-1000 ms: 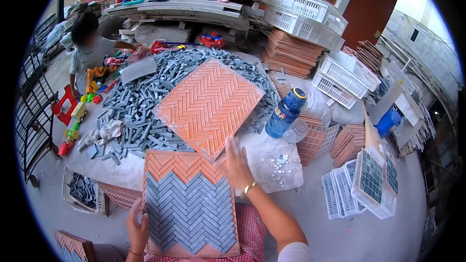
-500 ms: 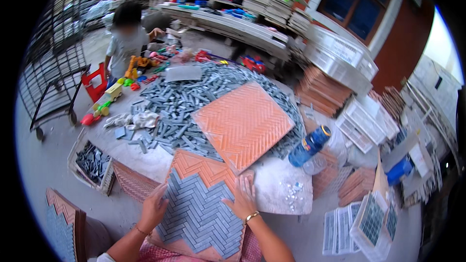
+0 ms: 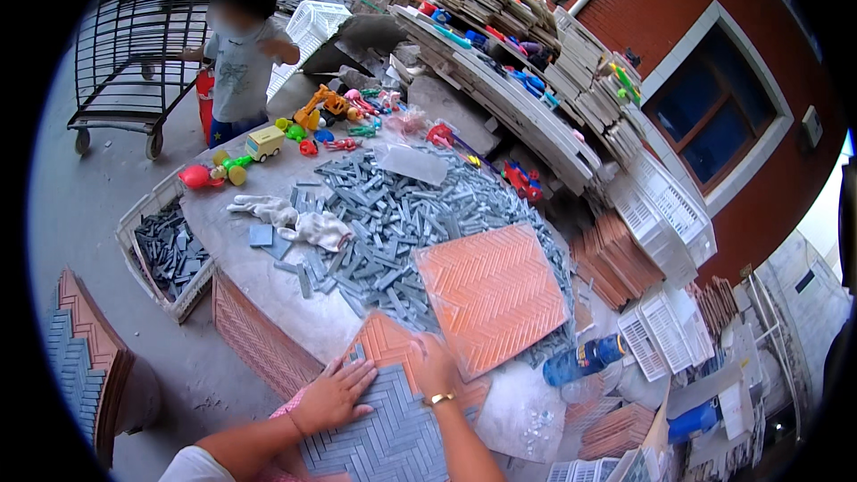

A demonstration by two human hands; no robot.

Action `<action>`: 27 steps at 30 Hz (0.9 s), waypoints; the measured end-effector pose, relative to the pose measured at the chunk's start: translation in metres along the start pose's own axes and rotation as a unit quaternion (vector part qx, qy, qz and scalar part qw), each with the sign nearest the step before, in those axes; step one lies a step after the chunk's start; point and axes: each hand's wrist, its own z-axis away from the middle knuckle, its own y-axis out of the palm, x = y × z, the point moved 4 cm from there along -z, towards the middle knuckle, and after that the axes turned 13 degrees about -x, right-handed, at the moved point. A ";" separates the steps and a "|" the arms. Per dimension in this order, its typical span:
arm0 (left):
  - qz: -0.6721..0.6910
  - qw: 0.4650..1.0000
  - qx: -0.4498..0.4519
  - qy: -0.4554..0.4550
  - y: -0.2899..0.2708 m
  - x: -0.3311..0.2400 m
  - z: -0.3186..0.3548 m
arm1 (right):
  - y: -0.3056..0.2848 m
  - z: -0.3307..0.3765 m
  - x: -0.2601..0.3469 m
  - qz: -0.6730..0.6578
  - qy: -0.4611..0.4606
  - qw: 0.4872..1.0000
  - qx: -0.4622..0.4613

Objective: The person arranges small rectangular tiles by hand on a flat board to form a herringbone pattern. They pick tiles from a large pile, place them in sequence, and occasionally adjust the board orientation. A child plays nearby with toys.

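Note:
An orange herringbone mould tray (image 3: pixel 379 339) leans in front of me, with grey strip tiles (image 3: pixel 379 428) filling most of its visible face in a zigzag pattern. Flat on the tiles at its left side lies my left hand (image 3: pixel 335 397), fingers spread. My right hand (image 3: pixel 433 368) is closed at the tray's upper right, its fingers curled over the orange part; whatever they hold is hidden. Beyond it, a bare orange mould tray (image 3: pixel 491 295) rests on a heap of loose grey strip tiles (image 3: pixel 384 223).
White gloves (image 3: pixel 295 221) and toys (image 3: pixel 263 143) lie on the table's left. A blue bottle (image 3: pixel 585 360) stands at right. A crate of dark tiles (image 3: pixel 165 254) and a part-filled tray (image 3: pixel 80 366) are at left. A child (image 3: pixel 239 71) stands beyond the table, near a wire cart (image 3: pixel 134 62).
The view has swung left. My right hand has gone from lying flat at the tray's right edge to curled over its upper part. My left hand has moved onto the tiles.

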 end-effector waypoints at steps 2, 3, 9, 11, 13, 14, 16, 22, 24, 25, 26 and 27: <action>0.009 1.000 0.001 -0.002 -0.001 0.000 -0.001 | 0.030 -0.024 -0.002 0.035 0.021 0.999 0.017; 0.009 1.000 0.000 -0.005 0.000 0.001 0.000 | 0.044 -0.036 -0.004 0.061 0.025 0.998 0.022; 0.028 1.000 0.002 -0.013 0.000 0.003 0.001 | 0.083 -0.058 -0.032 0.044 0.024 0.995 0.083; 0.029 0.999 0.003 -0.015 -0.003 0.004 0.001 | 0.089 -0.057 -0.051 -0.170 0.183 0.960 0.127; 0.039 0.999 -0.002 -0.015 -0.001 0.003 0.003 | 0.076 -0.053 -0.044 -0.401 0.297 0.847 0.184; 0.032 0.999 0.000 -0.019 0.000 0.003 0.004 | 0.068 -0.049 -0.037 -0.504 0.349 0.763 0.205; 0.022 1.000 0.009 -0.015 -0.003 0.001 0.000 | 0.049 -0.043 -0.027 -0.582 0.364 0.699 0.202; 0.041 0.998 0.013 -0.035 -0.009 0.002 -0.002 | 0.034 -0.017 -0.021 -0.624 0.379 0.646 0.224; 0.036 0.999 0.010 -0.039 -0.009 0.002 -0.004 | 0.033 -0.006 -0.028 -0.463 0.387 0.771 0.204; 0.031 0.999 0.010 -0.031 -0.008 0.003 -0.004 | 0.033 0.000 -0.030 -0.376 0.385 0.820 0.195; 0.028 0.999 0.015 -0.036 -0.009 0.003 -0.002 | 0.036 0.007 -0.027 -0.342 0.348 0.850 0.197; 0.027 0.999 0.019 -0.032 -0.009 0.001 -0.004 | 0.037 0.014 -0.024 -0.305 0.310 0.880 0.190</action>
